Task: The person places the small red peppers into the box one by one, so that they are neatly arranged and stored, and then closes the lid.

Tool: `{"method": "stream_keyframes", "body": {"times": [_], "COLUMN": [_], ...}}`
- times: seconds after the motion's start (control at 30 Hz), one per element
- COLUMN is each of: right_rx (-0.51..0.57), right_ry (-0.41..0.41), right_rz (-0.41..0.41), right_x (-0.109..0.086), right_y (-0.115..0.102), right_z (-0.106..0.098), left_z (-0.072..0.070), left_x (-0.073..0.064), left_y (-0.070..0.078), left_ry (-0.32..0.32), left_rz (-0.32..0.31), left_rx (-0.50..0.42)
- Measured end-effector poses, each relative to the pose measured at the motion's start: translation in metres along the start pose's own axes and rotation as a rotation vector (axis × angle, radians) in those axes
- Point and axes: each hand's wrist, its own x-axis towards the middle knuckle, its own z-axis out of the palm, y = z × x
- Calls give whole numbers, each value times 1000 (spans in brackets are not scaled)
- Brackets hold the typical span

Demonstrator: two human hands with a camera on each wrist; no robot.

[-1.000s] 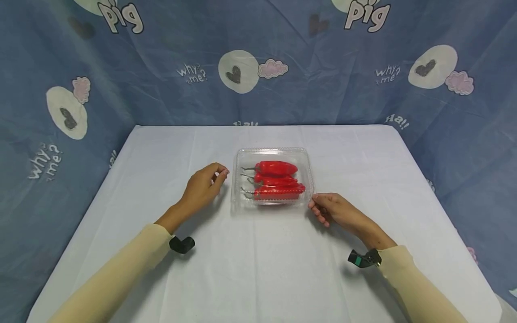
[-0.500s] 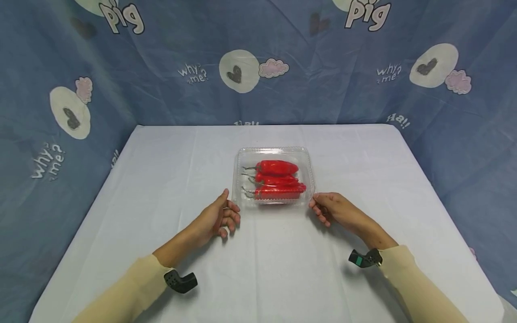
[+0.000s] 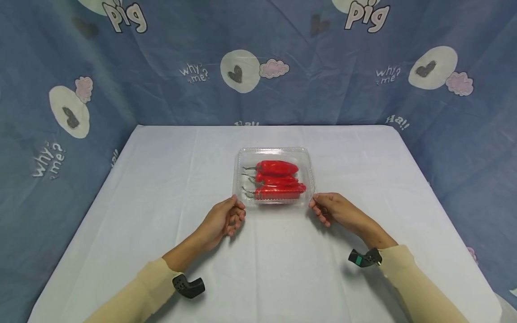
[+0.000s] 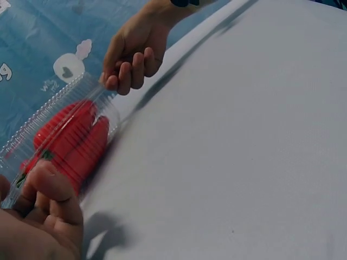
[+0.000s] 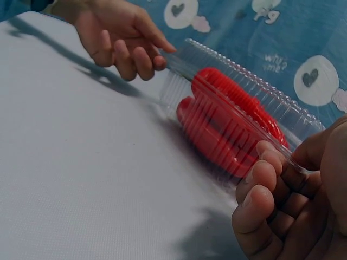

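A clear plastic box rests on the white table. Inside it lie several red peppers with thin stems pointing left. At the near left corner, my left hand pinches the rim between thumb and index finger. The right hand does the same at the near right corner, its other fingers loosely curled below the rim. From the right wrist, the box rim runs between both hands, and ribbed walls show the peppers behind them. In the left wrist view, the left hand partly hides the box's near end.
White cloth covers the table. A blue printed curtain hangs behind it and along its sides. Each wrist carries a small black camera, one on the left and one on the right.
My left hand has come from beside the box's left side toward me, then in to its near left corner, where it now pinches the rim. The right hand and the box stay put.
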Motion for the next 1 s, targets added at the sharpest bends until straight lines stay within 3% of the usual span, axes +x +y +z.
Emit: {"method": "stream_keyframes", "body": {"times": [0.17,0.4,0.7,1.0], "right_rx": [0,2,0,-9], "right_ry": [4,1,4,-6], "right_rz": [1,-4,2,5], "right_x": [1,1,1,0], "right_y": [1,1,2,0], "right_z": [0,0,0,-1], "left_z": [2,8,11,9], "left_x": [1,0,-2,-4], "left_y": [-3,-8,-11,-9], "left_ry": [62,124,152,137], "left_rz": [34,66,71,51], "left_rx": [28,-9,-1,9]}}
